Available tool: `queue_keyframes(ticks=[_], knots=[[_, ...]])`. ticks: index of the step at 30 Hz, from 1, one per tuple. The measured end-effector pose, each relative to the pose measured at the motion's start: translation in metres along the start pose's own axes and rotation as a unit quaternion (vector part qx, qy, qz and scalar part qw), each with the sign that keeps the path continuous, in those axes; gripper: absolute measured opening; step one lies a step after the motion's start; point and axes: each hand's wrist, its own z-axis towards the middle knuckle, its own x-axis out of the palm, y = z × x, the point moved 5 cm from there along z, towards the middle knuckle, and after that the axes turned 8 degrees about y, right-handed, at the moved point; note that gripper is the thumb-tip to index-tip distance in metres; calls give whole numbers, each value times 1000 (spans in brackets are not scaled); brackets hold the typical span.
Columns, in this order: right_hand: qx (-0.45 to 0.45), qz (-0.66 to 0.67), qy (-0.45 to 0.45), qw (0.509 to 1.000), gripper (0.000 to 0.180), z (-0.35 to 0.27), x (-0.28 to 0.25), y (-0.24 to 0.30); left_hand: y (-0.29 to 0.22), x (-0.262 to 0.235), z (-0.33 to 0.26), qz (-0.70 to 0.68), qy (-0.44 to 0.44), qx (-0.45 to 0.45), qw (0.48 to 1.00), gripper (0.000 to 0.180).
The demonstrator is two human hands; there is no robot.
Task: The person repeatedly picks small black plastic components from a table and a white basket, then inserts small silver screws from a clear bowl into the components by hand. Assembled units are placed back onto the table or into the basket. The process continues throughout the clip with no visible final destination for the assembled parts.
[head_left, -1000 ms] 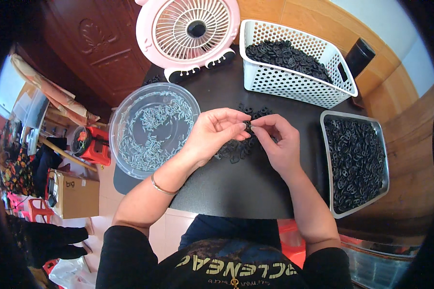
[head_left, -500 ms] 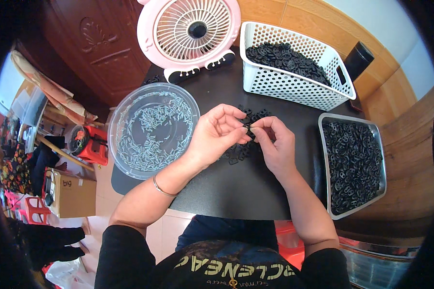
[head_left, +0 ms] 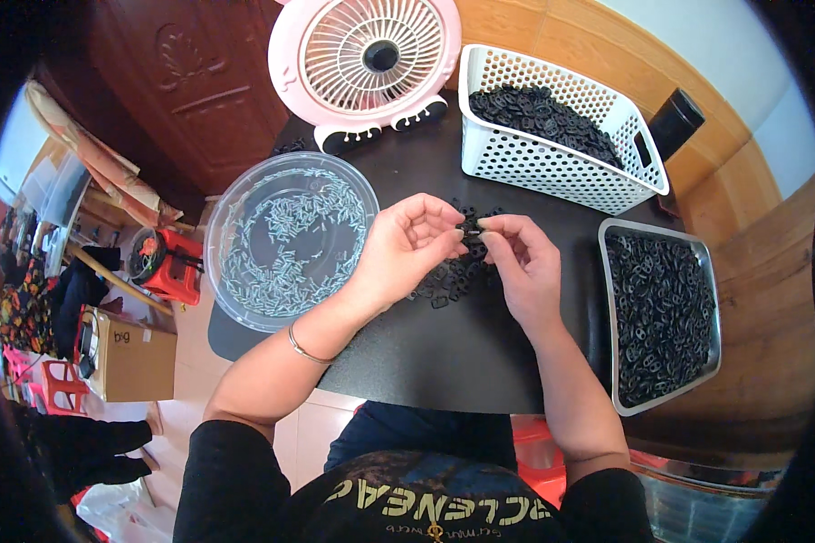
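Observation:
Over the middle of the table, my left hand (head_left: 409,249) pinches a small black plastic piece (head_left: 470,228) between thumb and fingers. My right hand (head_left: 527,267) meets it from the right, thumb and forefinger closed at the end of that piece; whatever lies between these fingertips is too small to make out. Beneath and behind both hands spreads a loose pile of black plastic pieces (head_left: 445,282), partly hidden by the fingers. To the left of my left hand stands a round clear tub (head_left: 210,258) holding many short silvery pins (head_left: 285,288).
A white perforated basket (head_left: 534,172) of black pieces stands at the back right. Nearer on the right is a metal tray (head_left: 608,312) full of black looped pieces. A pink fan (head_left: 285,68) and a dark cylinder (head_left: 677,122) stand at the back of the black table (head_left: 426,362).
My right fingertips have drawn slightly apart from my left ones, showing more of the black piece between them. The left hand keeps nearly the same pinch.

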Motion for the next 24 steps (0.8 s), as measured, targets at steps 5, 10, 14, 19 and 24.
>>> queue_keyframes(ticks=[5,10,14,19,24], knots=[[-7,-59,0,998,10,1,-5,1,2,2,1,-21,6,-50,999,14],[-81,-178,28,980,13,-1,2,12,5,2,-1,-75,13,-82,994,15],[-124,-267,40,955,12,-2,0,18,7,3,-1,-78,22,-115,990,16],[-179,-376,59,907,11,-1,0,26,9,3,-1,-58,28,-137,988,14],[-175,-405,85,893,12,0,2,26,11,1,-3,-80,39,-152,984,14]])
